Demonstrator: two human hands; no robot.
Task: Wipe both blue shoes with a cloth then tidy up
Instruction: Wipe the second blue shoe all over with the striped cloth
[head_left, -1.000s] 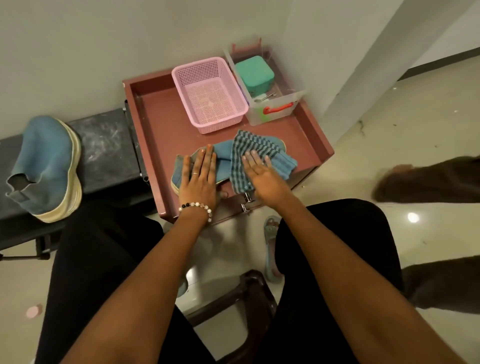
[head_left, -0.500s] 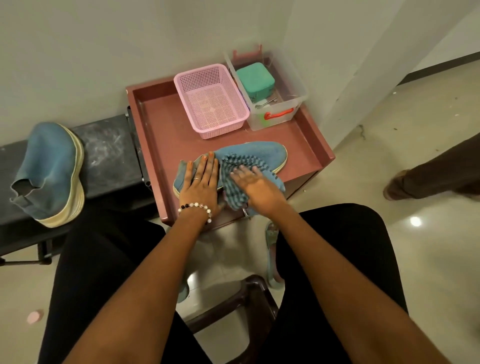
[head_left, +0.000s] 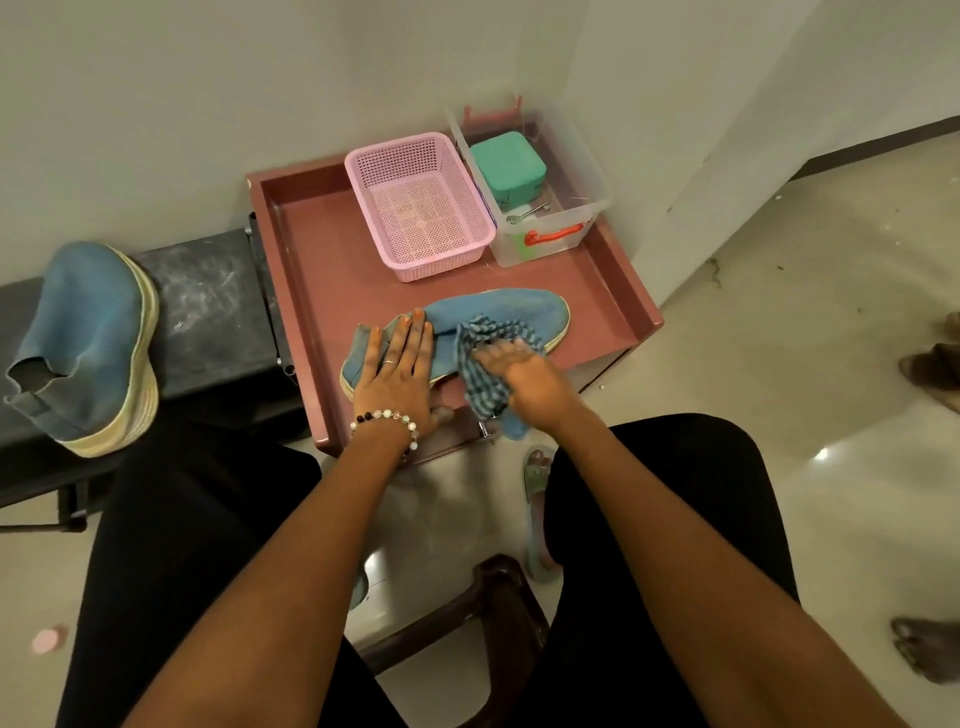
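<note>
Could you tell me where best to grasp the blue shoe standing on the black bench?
Probably at its open ankle collar, coming from the near left. The shoe on the bench stands tipped on its sole edge with the collar lowest and nearest, its knit rim easy to pinch.

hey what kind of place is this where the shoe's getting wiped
Probably a corner of a home, perhaps an entryway. A low reddish table against a plain wall holds a pink basket and a clear storage box; a dark bench carries a second blue shoe, over glossy floor tiles.
</note>
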